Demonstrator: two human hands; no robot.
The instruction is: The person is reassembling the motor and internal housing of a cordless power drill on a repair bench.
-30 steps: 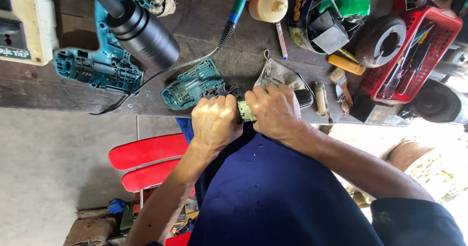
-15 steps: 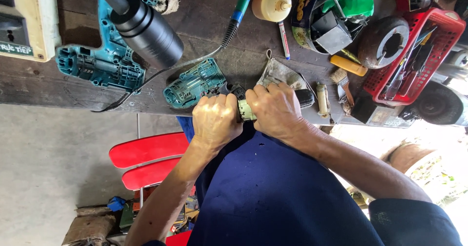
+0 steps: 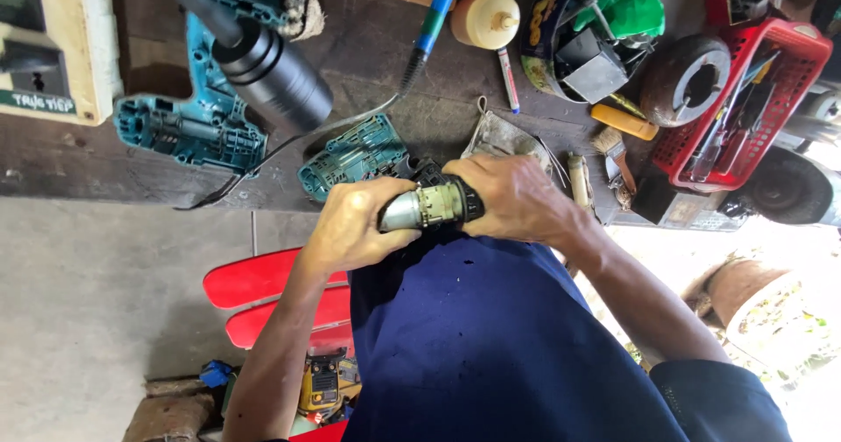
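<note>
Left hand [image 3: 350, 227] fingers curled tight round the silver metal end of a small motor/gear unit [image 3: 429, 207], right hand [image 3: 517, 198] closed over its black ribbed end, both gripping it between them just above the edge of the workbench [image 3: 79, 157], in front of the person's dark blue shirt [image 3: 491, 346]. Just behind the hands on the bench: teal tool housing half [image 3: 350, 155], grey metal piece [image 3: 504, 135]. Further left a bigger teal housing shell [image 3: 188, 127] with a black cylinder [image 3: 276, 78] over it. Further back a cream bottle [image 3: 484, 20], a blue-handled tool [image 3: 434, 21]. To the right a yellow-handled tool [image 3: 624, 122], small brush [image 3: 613, 157], red basket [image 3: 788, 83] with tools inside. Red stool [image 3: 263, 297] below the bench on the concrete floor
</note>
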